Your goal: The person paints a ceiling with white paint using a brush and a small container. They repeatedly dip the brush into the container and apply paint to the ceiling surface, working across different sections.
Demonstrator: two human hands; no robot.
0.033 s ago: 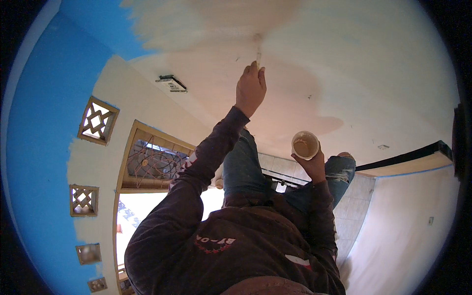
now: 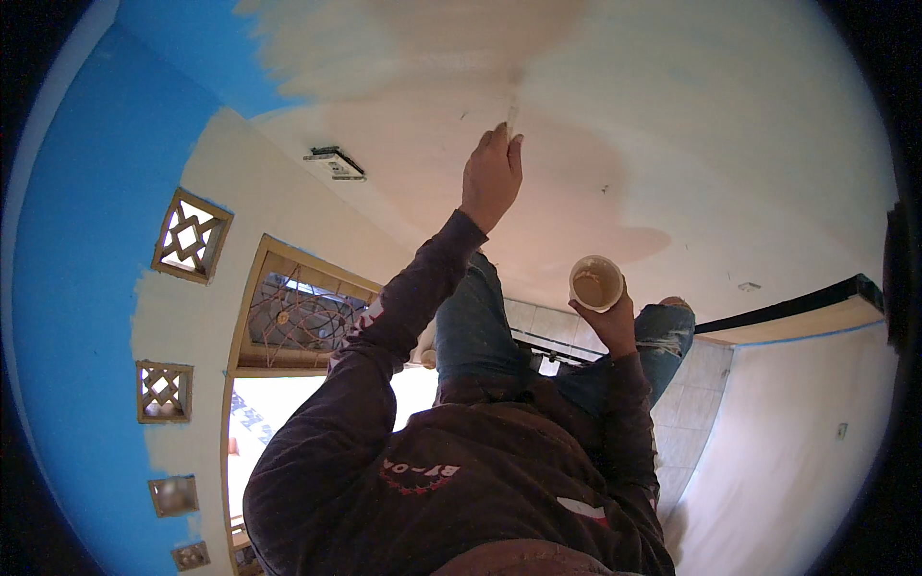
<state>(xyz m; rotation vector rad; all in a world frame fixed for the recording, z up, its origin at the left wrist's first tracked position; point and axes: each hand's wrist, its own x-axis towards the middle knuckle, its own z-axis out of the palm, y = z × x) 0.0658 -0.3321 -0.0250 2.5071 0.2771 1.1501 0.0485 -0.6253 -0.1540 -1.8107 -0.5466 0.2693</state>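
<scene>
My left hand is raised against the pale wall, fingers closed around the light handle of a paintbrush. The brush's far end is blurred where it meets the wall at the edge of a darker, wet-looking beige patch. Lower and to the right, my right hand grips a white plastic cup from its near side. Beige paint shows inside the cup, whose mouth faces up toward me.
Bright blue paint still covers the wall at left, beside patterned vent openings and a wooden-framed window. A switch or socket plate juts from the wall. A dark-edged shelf stands out at right. My jeans-clad legs are below.
My left hand has shifted very slightly right, and the brush has come down a little along the wall. The cup in my right hand stays in place.
</scene>
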